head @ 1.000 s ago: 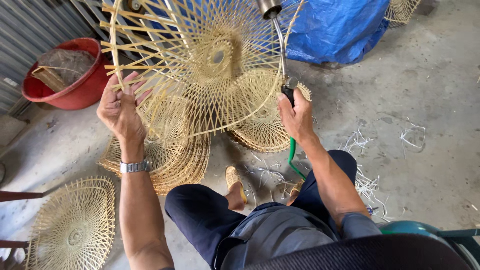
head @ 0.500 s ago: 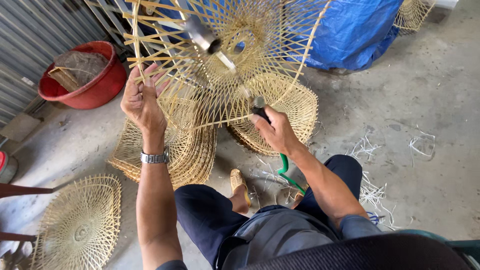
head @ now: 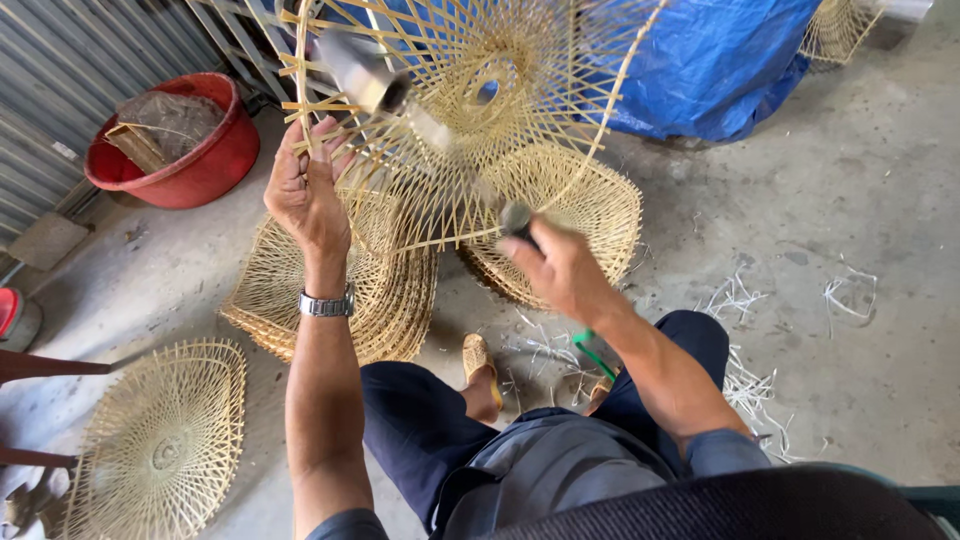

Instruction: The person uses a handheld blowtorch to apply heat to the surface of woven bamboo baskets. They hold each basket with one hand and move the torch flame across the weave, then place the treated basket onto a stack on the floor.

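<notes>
At twelve o'clock, above my knees, the woven bamboo frame [head: 470, 110] runs off the top edge, so I cannot see its whole outline. My left hand [head: 305, 190] grips its rim at nine o'clock, fingers curled shut round the outer strips, wristwatch [head: 326, 303] below. My right hand [head: 560, 265] is closed on a dark handle; the hammer [head: 365, 75] it carries is motion-blurred, its metal head hard to make out. Hammer's long axis runs from four o'clock at my fist up to ten o'clock at the head. Frame looks round, pale yellow, open lattice with spokes from a small central ring, face tilted toward me. Behind it, finished woven pieces [head: 380, 290] lie stacked on the concrete floor [head: 850, 200]; red basin [head: 190, 150] at ten o'clock, blue tarp [head: 720, 60] at one.
</notes>
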